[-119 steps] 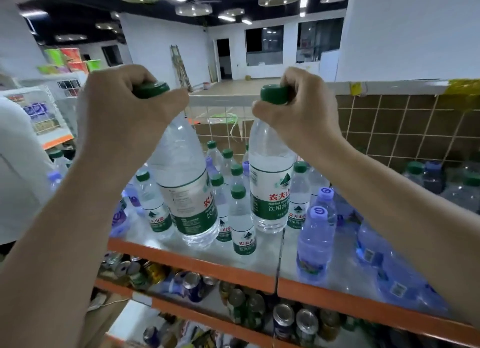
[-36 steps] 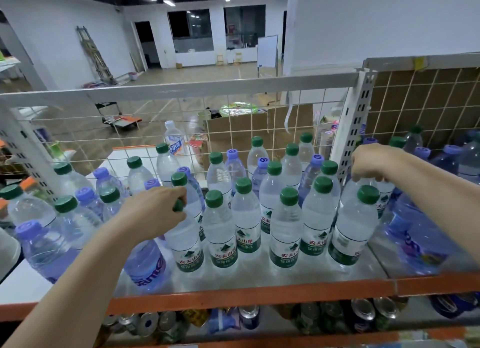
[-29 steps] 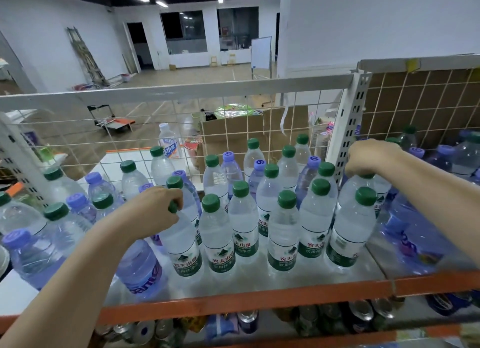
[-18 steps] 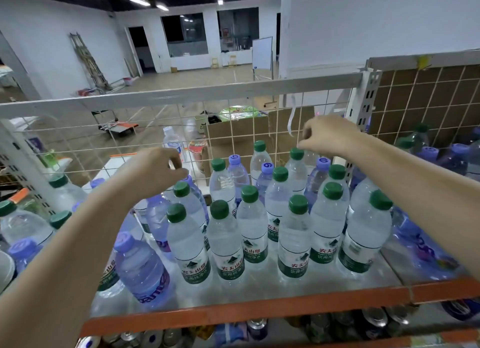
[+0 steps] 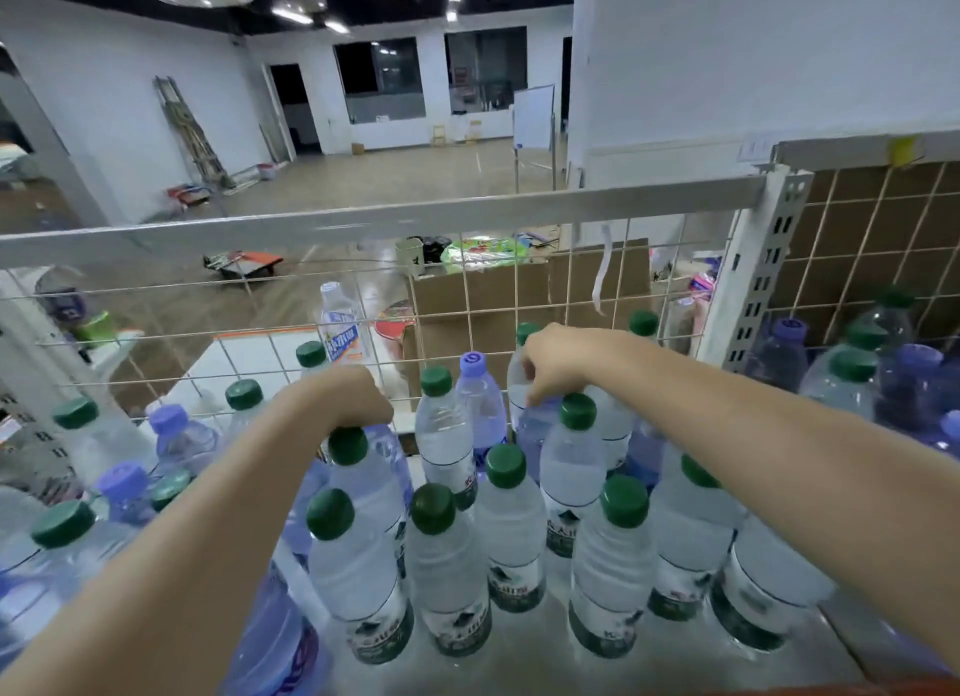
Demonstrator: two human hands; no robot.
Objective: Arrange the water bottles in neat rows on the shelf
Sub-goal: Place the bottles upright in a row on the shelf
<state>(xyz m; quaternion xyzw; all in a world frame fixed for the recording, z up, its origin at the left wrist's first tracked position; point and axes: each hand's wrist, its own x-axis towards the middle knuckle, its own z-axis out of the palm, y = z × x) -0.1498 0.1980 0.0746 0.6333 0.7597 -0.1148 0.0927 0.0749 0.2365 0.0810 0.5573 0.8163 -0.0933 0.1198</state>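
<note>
You are reaching both arms over the front bottles on the shelf [image 5: 519, 664]. Your left hand [image 5: 345, 399] is curling its fingers down onto the top of a purple bottle [image 5: 387, 456] in the middle of the shelf, just behind a green-cap bottle [image 5: 363, 482]. It looks like a grip on the cap, but the cap is hiding under your hand, so I cannot be sure. Your right hand [image 5: 558, 365] is farther back and to the right. Its fingers are curling around the top of another purple bottle [image 5: 535, 425], which is standing just behind a green-cap bottle [image 5: 574, 451].

The water bottles are standing close together all over the shelf. The near ones with green caps [image 5: 432, 508] are already making rows. The purple ones are mixed in farther back and on the left side [image 5: 124, 487].

I think you are picking out the purple bottles so each kind gets its own row. To do it well, be pinching each one tight by the neck. Be lifting straight up, so the bottom is not knocking the green caps in front. Your arms are passing right over the near rows, so be keeping your elbows high. The wire fence [image 5: 467, 290] is close behind, so be pulling toward you, not pushing back. One bump could be tipping many bottles, because they are touching.
</note>
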